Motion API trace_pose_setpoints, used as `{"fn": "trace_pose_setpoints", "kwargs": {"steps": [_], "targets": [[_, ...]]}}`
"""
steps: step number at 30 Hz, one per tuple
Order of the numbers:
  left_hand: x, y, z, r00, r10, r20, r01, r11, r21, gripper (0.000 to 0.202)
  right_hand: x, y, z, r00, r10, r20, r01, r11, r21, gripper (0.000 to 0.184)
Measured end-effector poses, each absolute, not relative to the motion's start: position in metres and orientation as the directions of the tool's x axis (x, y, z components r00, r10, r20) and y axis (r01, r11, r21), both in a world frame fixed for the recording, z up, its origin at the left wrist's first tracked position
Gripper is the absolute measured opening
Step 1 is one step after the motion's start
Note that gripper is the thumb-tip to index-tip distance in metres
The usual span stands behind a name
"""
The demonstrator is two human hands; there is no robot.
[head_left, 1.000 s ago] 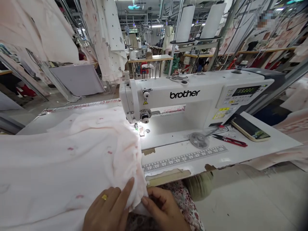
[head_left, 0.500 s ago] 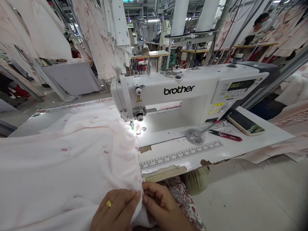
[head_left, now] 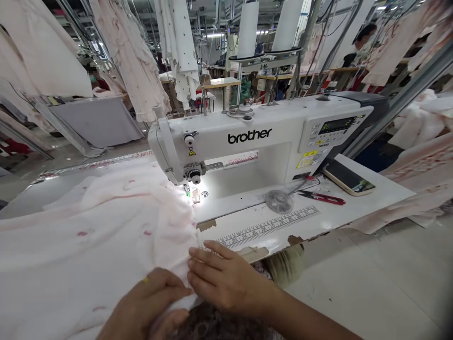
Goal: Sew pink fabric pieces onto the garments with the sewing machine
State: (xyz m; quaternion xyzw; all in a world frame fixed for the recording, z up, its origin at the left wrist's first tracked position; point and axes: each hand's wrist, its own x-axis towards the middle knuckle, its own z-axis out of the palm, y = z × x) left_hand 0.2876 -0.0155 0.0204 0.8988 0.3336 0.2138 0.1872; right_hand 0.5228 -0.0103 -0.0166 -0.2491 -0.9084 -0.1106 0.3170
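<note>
A pale pink cloth (head_left: 116, 245) with small red motifs spreads over the left of the sewing table, its right edge running up to the needle area of a white sewing machine (head_left: 226, 137). Near the table's front, my left hand (head_left: 148, 302), with a yellow ring, pinches the edge of this cloth between thumb and fingers. My right hand (head_left: 226, 278) rests just to the right, fingers stretched out and their tips on the cloth edge; its thumb is hidden. The presser foot (head_left: 187, 190) is lit by the machine lamp, and cloth lies against it.
On the table's right side are red-handled thread snips (head_left: 322, 197), a phone (head_left: 348, 177) and a clear round disc (head_left: 279, 201). A printed ruler (head_left: 262, 229) runs along the front. Thread cones (head_left: 248, 30) stand behind; garments (head_left: 129, 56) hang at left. Other people sit farther back.
My right hand has gone from pinching the cloth edge to lying with fingers extended on it, slightly higher. My left hand has shifted left and turned. The view has swung slightly right.
</note>
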Motion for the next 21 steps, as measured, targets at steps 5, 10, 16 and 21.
{"fn": "trace_pose_setpoints", "kwargs": {"steps": [5, 10, 16, 21], "targets": [[0.291, 0.057, 0.053, 0.236, 0.957, 0.167, 0.85, -0.287, 0.443, 0.042, 0.525, 0.002, -0.016, -0.784, 0.318, 0.533, 0.428, 0.899, 0.092, 0.011], [0.31, 0.116, 0.053, 0.16, 0.984, 0.076, 0.94, -0.175, 0.291, 0.034, 0.528, 0.012, 0.002, -0.795, 0.286, 0.535, 0.378, 0.923, 0.068, 0.017], [0.295, 0.106, 0.065, 0.129, 0.985, 0.119, 0.967, -0.151, 0.206, 0.018, 0.546, 0.016, 0.011, -0.63, 0.353, 0.692, 0.372, 0.919, -0.13, 0.024], [0.28, 0.09, 0.041, 0.172, 0.984, -0.051, 0.985, -0.17, 0.036, 0.01, 0.549, 0.028, 0.008, -0.894, 0.32, 0.314, 0.276, 0.945, -0.178, 0.007]]}}
